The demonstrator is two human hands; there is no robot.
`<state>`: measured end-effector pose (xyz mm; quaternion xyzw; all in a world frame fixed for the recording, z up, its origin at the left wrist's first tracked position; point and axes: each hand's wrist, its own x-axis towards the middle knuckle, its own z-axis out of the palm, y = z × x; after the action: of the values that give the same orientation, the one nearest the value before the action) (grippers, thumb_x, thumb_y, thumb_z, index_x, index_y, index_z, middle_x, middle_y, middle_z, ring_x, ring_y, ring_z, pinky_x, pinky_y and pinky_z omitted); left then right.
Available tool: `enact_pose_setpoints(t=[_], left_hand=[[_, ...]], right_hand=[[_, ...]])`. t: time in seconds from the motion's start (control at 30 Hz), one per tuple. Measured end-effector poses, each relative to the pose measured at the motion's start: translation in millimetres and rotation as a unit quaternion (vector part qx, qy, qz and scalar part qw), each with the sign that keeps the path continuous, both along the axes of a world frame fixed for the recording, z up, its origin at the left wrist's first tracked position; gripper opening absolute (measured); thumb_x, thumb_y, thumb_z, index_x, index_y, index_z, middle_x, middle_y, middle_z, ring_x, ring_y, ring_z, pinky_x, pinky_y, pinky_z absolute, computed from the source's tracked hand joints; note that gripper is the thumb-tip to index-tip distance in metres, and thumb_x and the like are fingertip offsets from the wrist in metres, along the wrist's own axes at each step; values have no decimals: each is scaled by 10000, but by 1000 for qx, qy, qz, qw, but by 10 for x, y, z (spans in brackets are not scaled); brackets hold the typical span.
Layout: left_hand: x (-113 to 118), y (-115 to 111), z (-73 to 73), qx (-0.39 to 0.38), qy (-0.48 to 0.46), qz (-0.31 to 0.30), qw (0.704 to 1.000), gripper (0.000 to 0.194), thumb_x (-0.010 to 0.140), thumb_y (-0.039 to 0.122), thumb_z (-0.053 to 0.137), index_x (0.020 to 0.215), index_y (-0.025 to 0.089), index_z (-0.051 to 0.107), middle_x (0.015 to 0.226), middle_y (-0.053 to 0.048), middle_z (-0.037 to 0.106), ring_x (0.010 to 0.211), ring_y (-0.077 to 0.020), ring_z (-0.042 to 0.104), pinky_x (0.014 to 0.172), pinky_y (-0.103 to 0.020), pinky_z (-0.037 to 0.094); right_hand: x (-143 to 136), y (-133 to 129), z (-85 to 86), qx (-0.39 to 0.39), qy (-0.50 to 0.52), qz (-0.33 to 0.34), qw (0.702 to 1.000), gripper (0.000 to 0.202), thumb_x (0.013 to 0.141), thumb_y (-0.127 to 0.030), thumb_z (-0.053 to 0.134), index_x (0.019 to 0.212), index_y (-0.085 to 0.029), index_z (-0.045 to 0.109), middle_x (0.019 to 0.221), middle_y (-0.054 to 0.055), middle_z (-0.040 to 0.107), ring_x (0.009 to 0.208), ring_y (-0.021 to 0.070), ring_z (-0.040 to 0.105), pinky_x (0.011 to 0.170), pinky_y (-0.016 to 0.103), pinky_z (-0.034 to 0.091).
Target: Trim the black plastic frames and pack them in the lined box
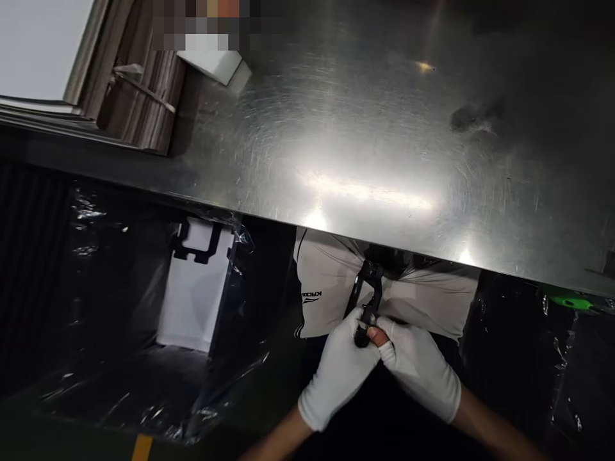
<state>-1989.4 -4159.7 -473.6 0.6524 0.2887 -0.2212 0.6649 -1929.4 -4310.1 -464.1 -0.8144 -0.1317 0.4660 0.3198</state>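
A black frame-like part (pixel 378 291) is held low in front of me, over my light shorts and below the table's edge. My left hand (pixel 341 365), in a white glove, has its fingers closed round the part's near end. From the other side my right hand (pixel 418 365), also gloved in white with a bare thumb tip showing, grips the same end. The two hands touch or nearly touch at the fingertips. Fingers and glove cover some of the part's near end.
The scratched metal table (pixel 355 128) spans the view above my hands. Tied cardboard sheets (pixel 144 102) and a white box (pixel 211 61) stand at its upper left. Below left, a clear-and-black plastic bag holds a white panel (pixel 192 298). A green object (pixel 571 302) lies at the right.
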Motion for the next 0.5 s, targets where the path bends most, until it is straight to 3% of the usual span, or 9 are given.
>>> enact_pose_setpoints(t=[0.23, 0.5], left_hand=[[23, -37, -51, 3, 12, 17, 1000, 75, 814, 195, 627, 798, 206, 555, 755, 32, 553, 717, -148, 491, 680, -277, 455], [29, -101, -32, 19, 31, 14, 999, 222, 882, 323, 667, 750, 216, 525, 706, 33, 534, 675, -149, 468, 633, -281, 438]], right_hand=[[-82, -2, -26, -21, 3, -19, 1000, 437, 1154, -495, 380, 1090, -265, 746, 900, 33, 809, 833, 204, 778, 790, 284, 555], [-107, -8, -54, -28, 23, -54, 998, 521, 1141, -572, 318, 969, -252, 692, 853, 29, 779, 737, 199, 722, 670, 293, 475]])
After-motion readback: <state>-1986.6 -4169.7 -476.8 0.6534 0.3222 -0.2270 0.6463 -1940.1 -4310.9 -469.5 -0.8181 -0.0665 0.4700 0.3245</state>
